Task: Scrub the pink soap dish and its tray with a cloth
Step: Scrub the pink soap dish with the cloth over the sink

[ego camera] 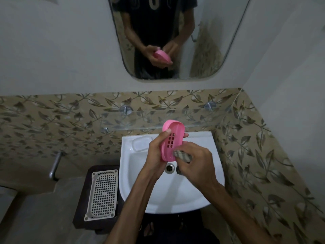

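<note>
My left hand grips a pink oval soap dish with a slotted drain grid, held tilted above the white sink. My right hand holds a bunched grey striped cloth pressed against the lower end of the pink dish. Whether the pink piece is the dish, its tray, or both together I cannot tell. The mirror reflects both hands and the pink dish.
A clear plastic soap case lies on the sink's back left corner. The drain sits below my hands. A glass shelf runs above the sink. A white perforated tray rests on a dark stool at the left, beside a wall tap.
</note>
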